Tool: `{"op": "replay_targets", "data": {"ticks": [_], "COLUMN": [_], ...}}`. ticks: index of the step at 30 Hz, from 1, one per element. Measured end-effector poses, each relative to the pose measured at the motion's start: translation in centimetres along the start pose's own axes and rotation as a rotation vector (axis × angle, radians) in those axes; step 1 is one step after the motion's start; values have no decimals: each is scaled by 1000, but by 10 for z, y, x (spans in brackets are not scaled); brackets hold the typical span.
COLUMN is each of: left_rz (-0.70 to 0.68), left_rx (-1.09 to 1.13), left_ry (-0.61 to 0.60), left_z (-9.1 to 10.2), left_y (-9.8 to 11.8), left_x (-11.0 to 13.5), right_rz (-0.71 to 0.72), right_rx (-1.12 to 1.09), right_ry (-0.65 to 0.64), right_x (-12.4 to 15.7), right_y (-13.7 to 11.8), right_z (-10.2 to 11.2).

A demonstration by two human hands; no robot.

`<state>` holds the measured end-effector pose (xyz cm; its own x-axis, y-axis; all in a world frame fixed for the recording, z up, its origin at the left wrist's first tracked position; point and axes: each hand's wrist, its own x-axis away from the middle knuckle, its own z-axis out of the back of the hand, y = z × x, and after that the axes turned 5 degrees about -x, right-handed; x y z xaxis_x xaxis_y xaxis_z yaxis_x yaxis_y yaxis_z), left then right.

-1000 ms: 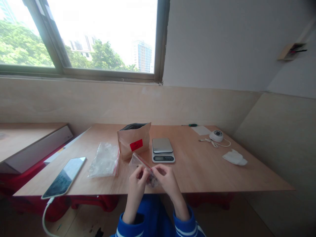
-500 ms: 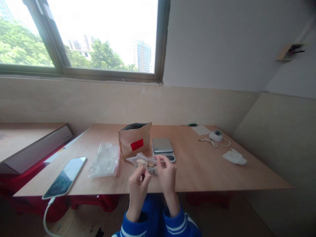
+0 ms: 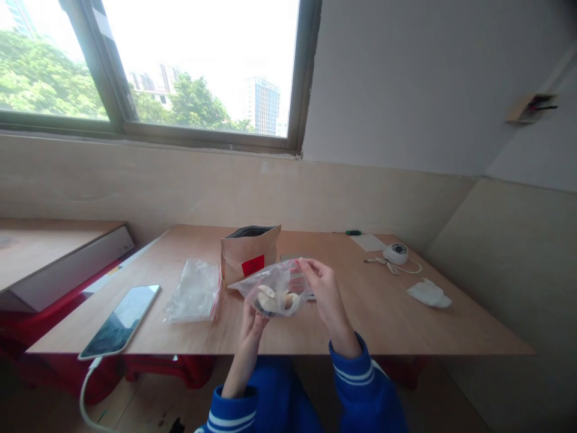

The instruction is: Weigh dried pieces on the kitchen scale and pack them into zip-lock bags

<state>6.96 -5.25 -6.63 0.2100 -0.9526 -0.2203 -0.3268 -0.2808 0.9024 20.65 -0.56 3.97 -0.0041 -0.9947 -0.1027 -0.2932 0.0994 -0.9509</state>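
Observation:
A clear zip bag point(image 3: 277, 276) with a reddish strip along its top hangs above the table's front part. Inside it lie several pale, cream-coloured pieces point(image 3: 267, 299), with some darker ones; their kind I cannot make out. My right hand point(image 3: 325, 291) pinches the bag's top right corner. From below, my left hand point(image 3: 252, 328) grips the bag's lower left side, its fingertips partly hidden by the plastic. Behind the bag, a brown paper pouch point(image 3: 234, 255) with a red label stands with its mouth open. A kitchen scale point(image 3: 295, 257) is mostly covered by the bag.
A stack of empty clear zip bags point(image 3: 193, 293) lies left of the pouch. Farther left, a phone point(image 3: 121, 322) with a charging cable rests on the wooden table point(image 3: 369, 325). To the right are a white camera-like device point(image 3: 396, 254), a crumpled white wrapper point(image 3: 429, 293) and a green-handled screwdriver point(image 3: 353, 233).
The zip bag has been raised and spread wider, and it now blocks most of the scale. My right hand has moved up and right, while my left hand has shifted beneath the bag.

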Motion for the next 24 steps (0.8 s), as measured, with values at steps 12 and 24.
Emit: {"op": "replay_targets", "data": {"ticks": [12, 24], "left_rz": [-36, 5], "left_rx": [-136, -151], "left_ry": [162, 198], "left_z": [0, -1], "left_y": [-1, 3], "left_x": [-8, -8], "right_rz": [443, 251], "right_rx": [489, 488], "right_ry": [-371, -653], "right_x": [4, -14], "right_y": [3, 9], "right_z": [-1, -7]}}
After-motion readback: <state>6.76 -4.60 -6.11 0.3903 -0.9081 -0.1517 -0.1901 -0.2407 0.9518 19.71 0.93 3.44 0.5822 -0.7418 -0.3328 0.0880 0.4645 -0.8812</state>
